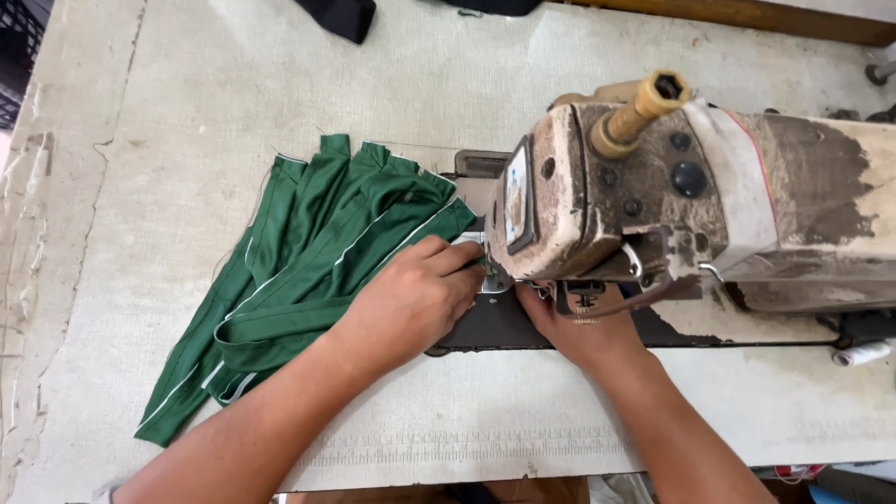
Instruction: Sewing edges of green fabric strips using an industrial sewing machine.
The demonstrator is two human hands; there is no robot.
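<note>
A worn beige sewing machine stands on the table, its head over the needle area. Several green fabric strips with white edge piping fan out to its left. My left hand lies on the strips, fingertips pressing the fabric by the presser foot. My right hand rests on the machine bed just under the head, its fingers partly hidden by the machine. I cannot tell whether it grips anything.
The table top is pale, cracked and peeling at the left. A dark cloth lies at the far edge. A white thread spool sits at the right, by the machine's base.
</note>
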